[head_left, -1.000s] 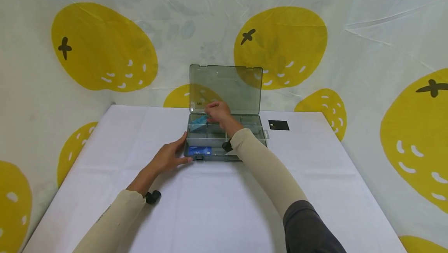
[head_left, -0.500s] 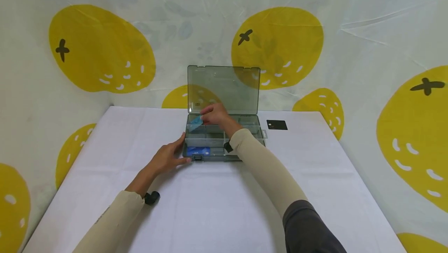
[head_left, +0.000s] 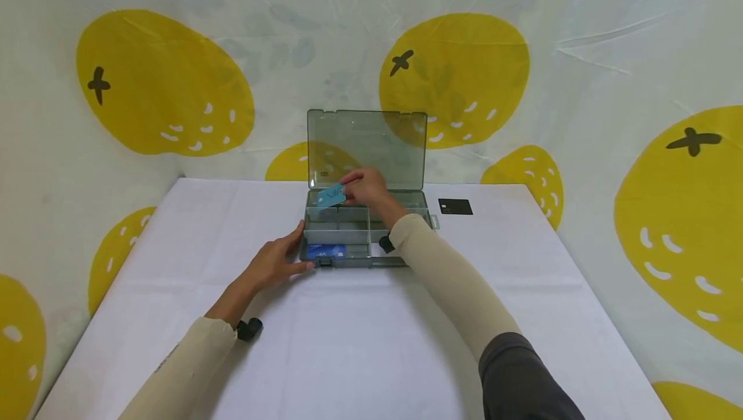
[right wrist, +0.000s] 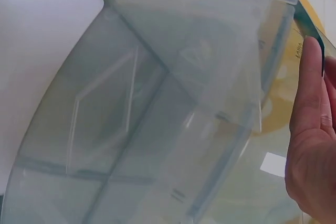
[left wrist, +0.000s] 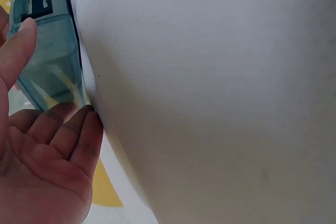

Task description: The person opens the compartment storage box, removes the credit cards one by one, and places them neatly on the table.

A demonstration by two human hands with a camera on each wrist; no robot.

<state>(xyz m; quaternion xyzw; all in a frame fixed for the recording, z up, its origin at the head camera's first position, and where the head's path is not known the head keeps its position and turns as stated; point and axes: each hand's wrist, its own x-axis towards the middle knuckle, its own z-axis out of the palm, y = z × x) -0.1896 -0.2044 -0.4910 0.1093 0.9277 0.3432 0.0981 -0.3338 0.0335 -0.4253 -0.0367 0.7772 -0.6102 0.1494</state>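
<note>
A smoky clear plastic compartment box (head_left: pixel 336 236) stands open, its lid (head_left: pixel 367 149) upright at the back. My right hand (head_left: pixel 368 189) pinches a light blue card (head_left: pixel 331 196) over the box's back left compartment. In the right wrist view the same card (right wrist: pixel 308 22) shows nearly edge-on between thumb and fingers. My left hand (head_left: pixel 275 261) holds the box's front left corner. The left wrist view shows its thumb (left wrist: pixel 23 40) by the dark latch (left wrist: pixel 40 3) and its fingers bent against the side wall. A dark blue card (head_left: pixel 326 251) lies in the front left compartment.
A black card (head_left: pixel 455 206) lies on the white-covered table (head_left: pixel 348 342), right of the box. Behind the table hangs a pale curtain (head_left: pixel 325 33) printed with large yellow fruit, close behind the box's lid.
My right hand, with the light blue card, dips left, then moves up and right; the card's face now shows more fully. My left hand stays on the box corner. The head view shifts slightly.
</note>
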